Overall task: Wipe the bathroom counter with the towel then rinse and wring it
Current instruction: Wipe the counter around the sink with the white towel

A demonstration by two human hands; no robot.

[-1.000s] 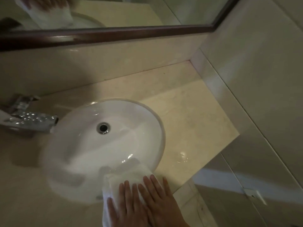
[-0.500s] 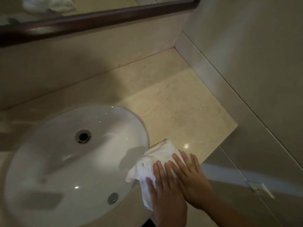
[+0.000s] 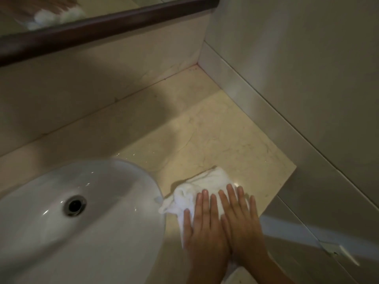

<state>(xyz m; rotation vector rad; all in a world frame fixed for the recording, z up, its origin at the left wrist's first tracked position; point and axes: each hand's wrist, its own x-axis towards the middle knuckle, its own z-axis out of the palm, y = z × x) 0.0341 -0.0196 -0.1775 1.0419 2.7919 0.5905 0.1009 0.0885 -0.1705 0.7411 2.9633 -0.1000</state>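
Note:
A crumpled white towel [image 3: 196, 186] lies on the beige marble counter [image 3: 223, 138], just right of the white round sink [image 3: 86, 226]. My left hand [image 3: 203, 228] and my right hand [image 3: 241, 218] lie side by side, palms down, fingers straight, pressing flat on the near half of the towel. One corner of the towel touches the sink rim. The towel's near part is hidden under my hands. The sink drain [image 3: 74, 204] shows in the bowl.
A tiled wall [image 3: 307, 68] bounds the counter on the right, a low backsplash [image 3: 98, 78] at the back, with a dark-framed mirror [image 3: 102, 23] above. The counter's front edge [image 3: 279, 193] drops off at the right. Small water drops glint near the sink rim.
Both hands have slid the towel to the right, off the sink's front rim and onto the counter beside it. The view has shifted right; the faucet is out of frame.

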